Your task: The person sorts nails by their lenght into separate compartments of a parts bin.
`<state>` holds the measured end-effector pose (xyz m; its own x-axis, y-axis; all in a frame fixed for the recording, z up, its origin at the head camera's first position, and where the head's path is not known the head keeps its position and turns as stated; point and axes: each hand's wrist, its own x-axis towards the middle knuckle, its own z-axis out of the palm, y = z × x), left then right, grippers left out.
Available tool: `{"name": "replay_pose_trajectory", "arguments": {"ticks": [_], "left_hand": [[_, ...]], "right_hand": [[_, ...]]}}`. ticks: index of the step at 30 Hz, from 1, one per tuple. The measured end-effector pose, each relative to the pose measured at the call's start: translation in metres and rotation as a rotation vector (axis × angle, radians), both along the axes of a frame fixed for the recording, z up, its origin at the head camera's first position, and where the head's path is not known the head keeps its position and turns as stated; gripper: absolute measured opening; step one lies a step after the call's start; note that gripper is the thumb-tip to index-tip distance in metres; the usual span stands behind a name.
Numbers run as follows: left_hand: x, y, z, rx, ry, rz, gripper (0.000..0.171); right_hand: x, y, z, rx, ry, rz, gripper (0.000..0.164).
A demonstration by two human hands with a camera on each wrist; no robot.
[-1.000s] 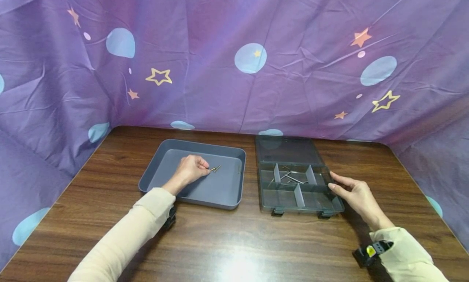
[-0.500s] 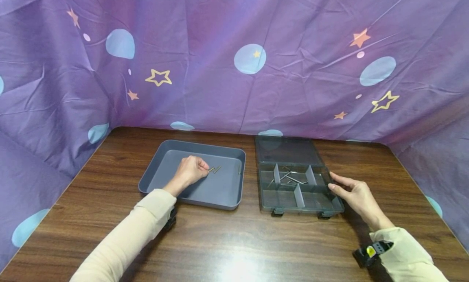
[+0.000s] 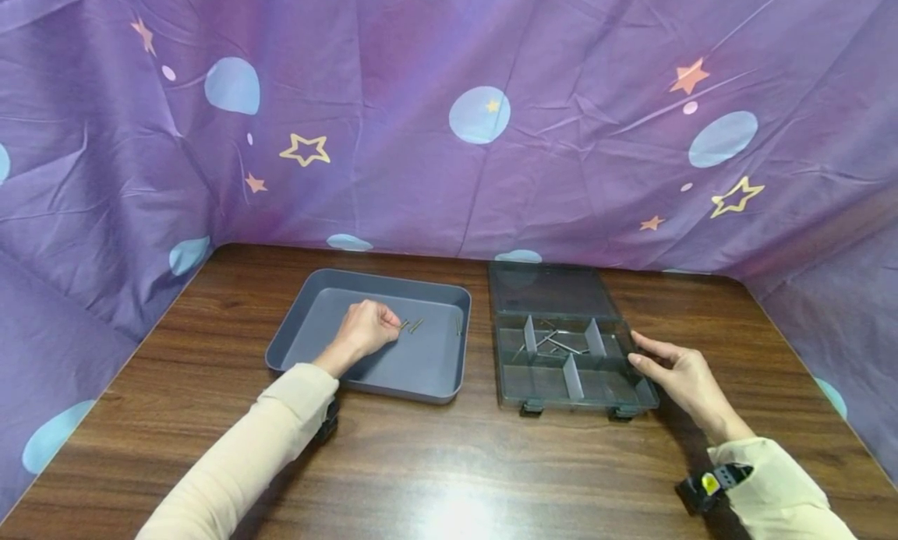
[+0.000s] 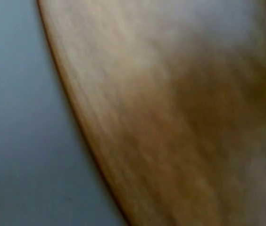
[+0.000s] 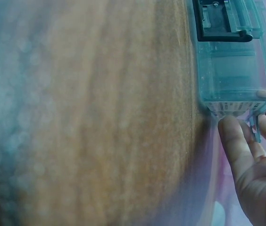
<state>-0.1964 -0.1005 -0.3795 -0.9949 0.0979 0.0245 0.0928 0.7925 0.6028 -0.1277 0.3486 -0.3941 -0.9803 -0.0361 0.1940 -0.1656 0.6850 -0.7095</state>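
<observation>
In the head view, my left hand (image 3: 366,326) is over the grey tray (image 3: 337,380), pinching a thin brass-coloured screw (image 3: 404,324) at its fingertips. Beside it another screw (image 3: 417,326) lies on the tray floor, and a slim screw (image 3: 459,326) is near the tray's right wall. My right hand (image 3: 684,372) touches the right side of a clear grey compartment box (image 3: 536,380) with extended thumb and fingers. The right wrist view shows its thumb (image 5: 234,143) at the box's end wall. Several silvery screws (image 3: 564,344) lie in the box's rear compartments.
The box's lid (image 3: 550,287) is folded back flat toward the curtain. Two dark latches (image 3: 531,406) are on its front edge. A purple curtain (image 3: 400,119) hangs behind the wooden table (image 3: 435,462). The left wrist view is blurred, showing no fingers clearly.
My left fingertips have drawn back slightly with the pinched screw, and a neighbouring screw shows more clearly. The right hand and the box have stayed where they were.
</observation>
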Motion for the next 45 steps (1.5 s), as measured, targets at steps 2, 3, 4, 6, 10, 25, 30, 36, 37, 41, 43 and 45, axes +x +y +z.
{"name": "replay_pose_trajectory", "arguments": {"ticks": [2,3,4,6,10,25,30,36,37,41,43,45], "left_hand": [[0.000,0.000,0.000,0.010,-0.006,0.007,0.015],[0.000,-0.001,0.000,0.014,-0.007,0.009,0.015],[0.001,-0.001,0.000,0.016,-0.004,0.009,0.014],[0.001,-0.001,0.000,0.020,0.000,0.009,0.014],[0.001,0.000,0.001,0.027,0.011,0.004,0.012],[0.003,0.014,0.014,0.108,0.012,-0.032,0.012],[0.005,0.021,0.018,0.141,-0.014,-0.026,0.012],[0.005,0.033,0.021,0.175,-0.023,-0.029,0.012],[0.005,0.035,0.022,0.180,-0.020,-0.032,0.012],[0.005,0.047,0.025,0.202,-0.004,-0.060,0.011],[0.007,0.054,0.027,0.215,-0.002,-0.074,0.011],[0.007,0.061,0.028,0.226,0.002,-0.094,0.010]], "right_hand": [[0.000,0.000,0.000,0.001,-0.003,-0.001,0.048],[0.001,0.000,0.000,0.000,-0.005,0.000,0.048],[0.001,0.000,0.001,0.000,-0.006,-0.001,0.048],[0.001,0.000,0.001,-0.001,-0.007,0.000,0.048],[0.001,0.000,0.002,-0.002,-0.001,0.000,0.048],[0.000,0.000,0.003,0.001,0.004,0.000,0.047],[0.000,-0.001,0.004,0.006,0.005,-0.004,0.046],[0.000,0.000,0.002,0.002,0.017,-0.002,0.046],[-0.001,0.000,0.002,0.003,0.019,-0.002,0.045],[-0.001,0.001,-0.001,0.023,0.022,-0.009,0.045],[-0.001,0.001,-0.001,0.023,0.020,-0.008,0.046],[-0.001,0.001,-0.001,0.023,0.018,-0.007,0.046]]}}
